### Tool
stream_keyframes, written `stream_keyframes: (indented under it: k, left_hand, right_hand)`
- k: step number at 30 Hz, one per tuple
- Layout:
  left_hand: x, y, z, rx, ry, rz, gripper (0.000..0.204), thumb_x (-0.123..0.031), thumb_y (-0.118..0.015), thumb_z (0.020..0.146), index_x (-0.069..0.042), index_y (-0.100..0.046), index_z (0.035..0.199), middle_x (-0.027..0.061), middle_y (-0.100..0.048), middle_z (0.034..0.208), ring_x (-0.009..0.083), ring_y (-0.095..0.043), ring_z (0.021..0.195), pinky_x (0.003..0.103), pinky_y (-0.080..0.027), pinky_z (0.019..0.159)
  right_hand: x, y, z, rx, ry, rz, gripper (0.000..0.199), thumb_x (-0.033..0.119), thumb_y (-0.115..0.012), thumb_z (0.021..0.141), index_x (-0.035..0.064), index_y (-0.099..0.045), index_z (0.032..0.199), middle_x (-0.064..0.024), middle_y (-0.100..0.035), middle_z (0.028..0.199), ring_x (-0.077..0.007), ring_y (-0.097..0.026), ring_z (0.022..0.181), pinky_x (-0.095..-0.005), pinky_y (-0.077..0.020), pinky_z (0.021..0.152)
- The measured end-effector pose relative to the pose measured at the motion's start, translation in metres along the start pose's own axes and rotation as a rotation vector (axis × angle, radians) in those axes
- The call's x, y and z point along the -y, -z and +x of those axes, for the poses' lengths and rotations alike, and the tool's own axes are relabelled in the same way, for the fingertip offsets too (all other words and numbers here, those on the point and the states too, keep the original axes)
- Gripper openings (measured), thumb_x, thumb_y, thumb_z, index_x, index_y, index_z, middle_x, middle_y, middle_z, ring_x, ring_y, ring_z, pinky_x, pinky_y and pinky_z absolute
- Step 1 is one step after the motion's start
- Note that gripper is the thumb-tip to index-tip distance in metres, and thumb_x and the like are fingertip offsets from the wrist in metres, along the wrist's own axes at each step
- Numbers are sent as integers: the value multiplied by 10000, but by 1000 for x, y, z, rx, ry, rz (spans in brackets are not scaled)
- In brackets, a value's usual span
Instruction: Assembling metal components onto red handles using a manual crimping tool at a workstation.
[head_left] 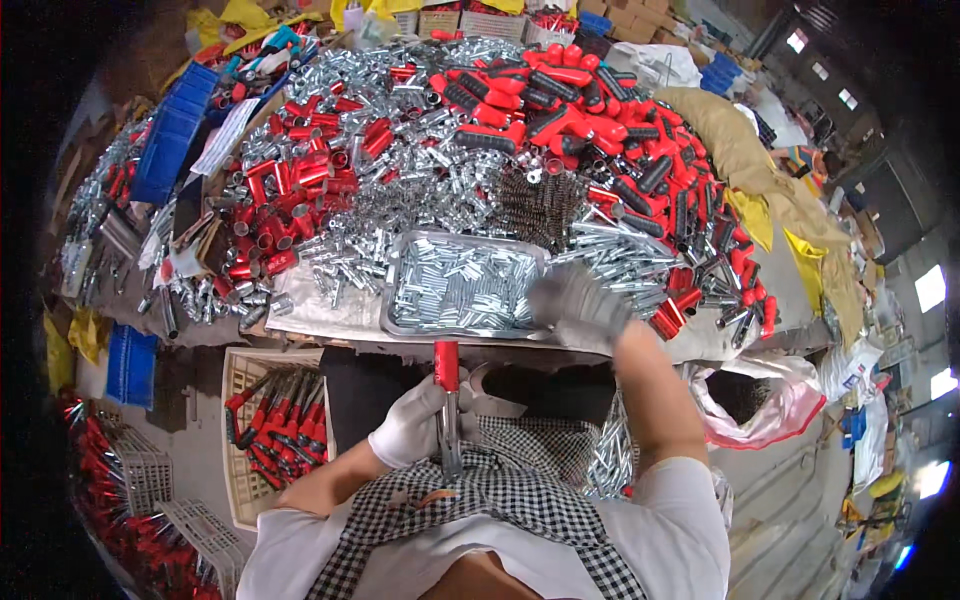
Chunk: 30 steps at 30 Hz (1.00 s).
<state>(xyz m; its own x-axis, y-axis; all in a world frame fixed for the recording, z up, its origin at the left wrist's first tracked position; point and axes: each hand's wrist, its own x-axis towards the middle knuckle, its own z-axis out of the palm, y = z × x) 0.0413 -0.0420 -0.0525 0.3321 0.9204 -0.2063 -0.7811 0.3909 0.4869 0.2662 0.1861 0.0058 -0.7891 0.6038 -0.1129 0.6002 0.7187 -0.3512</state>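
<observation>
My left hand [412, 420], in a white glove, is closed around a shiny metal tube [449, 440] with a red sleeve [446, 366] at its upper end. The tube stands roughly upright in front of my checked apron. My right hand [580, 303], in a greyish glove, is over the right edge of a metal tray [388, 290]. Motion smears its fingers, so whether they hold anything is hidden. Many short metal pins [460, 280] fill the tray. Just beyond the right hand lie long metal tubes [625, 255] and dark coil springs [537, 208].
Red and black handles [570, 100] are heaped at the back right. Red sleeves [300, 185] and small metal parts spread over the left. A blue bin [175, 135] leans there. Below the table are a cream crate [238, 440] of red-black tools and a white sack [765, 420].
</observation>
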Motion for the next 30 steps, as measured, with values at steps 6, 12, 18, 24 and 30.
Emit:
stream_keyframes:
  k: [6,12,18,24,30]
  left_hand:
    - [-5,-5,15,-35,-48,89,284,-185,-585,917,-58,-476,1147,80,-567,855,220,-584,721,377,-475,649]
    - [-46,-30,5,-253,-76,772,143,-50,-650,824,-5,-523,872,82,-599,699,180,-612,622,333,-499,581]
    - [-57,-27,6,-323,-223,1182,289,-132,-744,771,6,-628,997,95,-642,785,173,-641,721,319,-510,690]
    - [-58,-28,19,-122,-516,1751,143,-164,-716,744,-99,-682,867,136,-657,758,335,-656,708,405,-524,635]
    - [-59,-11,34,-90,-686,1827,214,-232,-748,741,-92,-666,882,145,-645,754,345,-654,698,429,-519,626]
  right_hand:
    - [-117,2,89,-357,-693,-147,537,488,-649,754,160,-675,1179,-199,-673,1104,-371,-634,1039,-449,-491,919]
    - [-85,7,74,-649,-588,11,485,398,-562,848,56,-614,1188,-264,-636,1107,-427,-609,1024,-494,-481,895]
    - [6,11,11,-598,48,302,246,216,-571,908,52,-637,1079,-148,-645,873,-343,-628,786,-412,-501,701]
    - [97,19,-27,-108,452,-4,337,312,-644,857,113,-655,1128,-145,-662,957,-363,-654,837,-452,-528,754]
    - [80,-25,-14,-116,271,196,522,275,-599,905,80,-435,1360,-230,-642,1046,-410,-645,929,-484,-515,810]
